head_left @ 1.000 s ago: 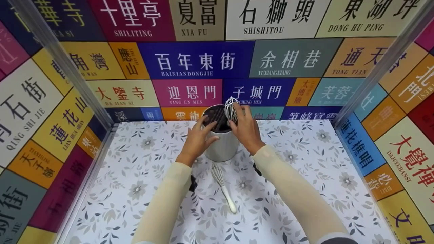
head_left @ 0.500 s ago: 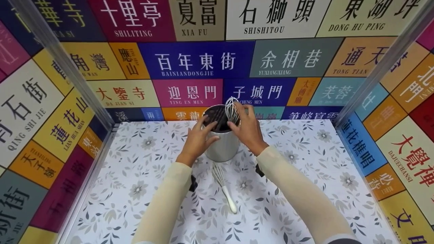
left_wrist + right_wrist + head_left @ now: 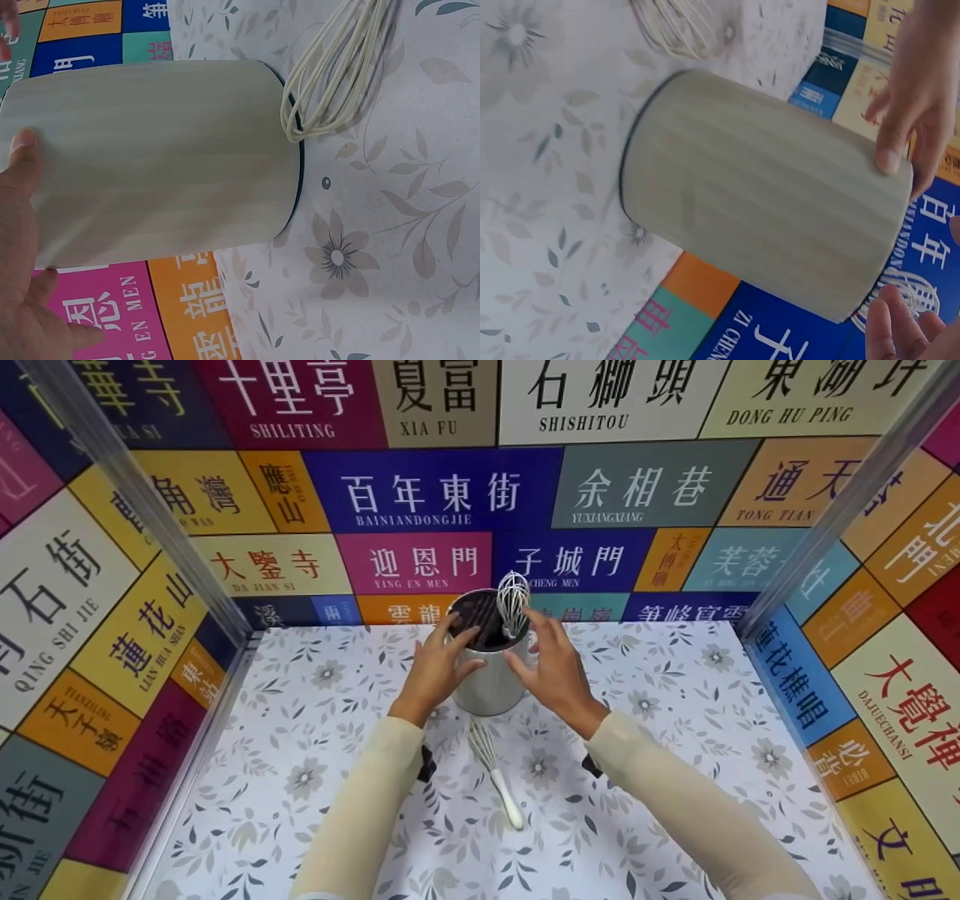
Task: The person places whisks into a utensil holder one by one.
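Note:
A pale grey cylindrical utensil holder (image 3: pixel 487 682) with a dark slotted insert stands upright at the back of the table. My left hand (image 3: pixel 433 671) grips its left rim, with the thumb on the outer wall and fingers over the top. A wire whisk (image 3: pixel 513 598) stands in the holder's right side, wires up, its lower part hidden inside. Beside that whisk, my right hand (image 3: pixel 556 671) has its fingers extended and spread, holding nothing. In the right wrist view its fingertips (image 3: pixel 881 319) are near the rim. A second whisk (image 3: pixel 496 780) with a white handle lies in front of the holder.
The table (image 3: pixel 300 825) has a white cloth with grey flowers and leaves. Panels with coloured sign blocks (image 3: pixel 435 495) enclose it at the back and both sides, with clear corner posts (image 3: pixel 180 532) between them.
My right hand has let go of the upright whisk and drawn back toward the right and nearer. The left hand stays on the holder's rim, and the lying whisk has not moved.

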The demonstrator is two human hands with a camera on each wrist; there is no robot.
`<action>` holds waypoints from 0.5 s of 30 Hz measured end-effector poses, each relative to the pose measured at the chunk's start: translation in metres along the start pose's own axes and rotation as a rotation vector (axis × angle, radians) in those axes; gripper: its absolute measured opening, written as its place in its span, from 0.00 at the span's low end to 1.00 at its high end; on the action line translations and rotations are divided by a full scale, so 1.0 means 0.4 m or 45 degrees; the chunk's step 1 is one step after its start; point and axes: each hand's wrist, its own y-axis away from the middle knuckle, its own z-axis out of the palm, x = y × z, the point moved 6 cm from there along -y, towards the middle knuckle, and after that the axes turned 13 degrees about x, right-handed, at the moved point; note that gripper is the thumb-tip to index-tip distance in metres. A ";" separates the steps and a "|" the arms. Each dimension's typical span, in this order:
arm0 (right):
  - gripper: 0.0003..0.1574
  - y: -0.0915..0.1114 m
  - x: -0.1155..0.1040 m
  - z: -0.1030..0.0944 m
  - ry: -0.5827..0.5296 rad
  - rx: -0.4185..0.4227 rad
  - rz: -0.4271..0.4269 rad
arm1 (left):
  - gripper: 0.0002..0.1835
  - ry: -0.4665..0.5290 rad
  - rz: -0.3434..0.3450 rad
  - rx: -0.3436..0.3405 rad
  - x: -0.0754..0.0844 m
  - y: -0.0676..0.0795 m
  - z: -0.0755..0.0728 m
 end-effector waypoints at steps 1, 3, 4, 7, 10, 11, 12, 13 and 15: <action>0.44 0.014 0.002 0.002 0.000 -0.021 0.000 | 0.33 0.001 0.000 0.000 0.000 0.000 0.000; 0.44 0.043 0.007 0.008 -0.003 -0.064 0.010 | 0.33 0.003 -0.003 -0.004 0.001 0.000 0.000; 0.44 0.057 0.010 0.012 -0.004 -0.089 0.018 | 0.33 0.004 -0.006 -0.008 0.000 0.000 0.001; 0.44 0.099 0.018 0.025 -0.014 -0.165 0.047 | 0.33 0.010 -0.017 -0.019 0.000 0.001 0.002; 0.43 0.141 0.021 0.043 0.009 -0.256 0.056 | 0.33 0.018 -0.021 -0.018 0.000 0.000 0.001; 0.42 0.156 0.021 0.051 0.024 -0.295 0.058 | 0.33 0.020 -0.022 -0.018 -0.001 0.000 0.001; 0.42 0.172 0.021 0.059 0.039 -0.336 0.059 | 0.33 0.023 -0.024 -0.017 -0.001 0.000 0.000; 0.42 0.189 0.022 0.068 0.052 -0.379 0.057 | 0.33 0.025 -0.027 -0.017 -0.001 -0.001 0.000; 0.41 0.223 0.021 0.088 0.080 -0.463 0.049 | 0.33 0.020 -0.031 -0.017 -0.002 -0.001 -0.001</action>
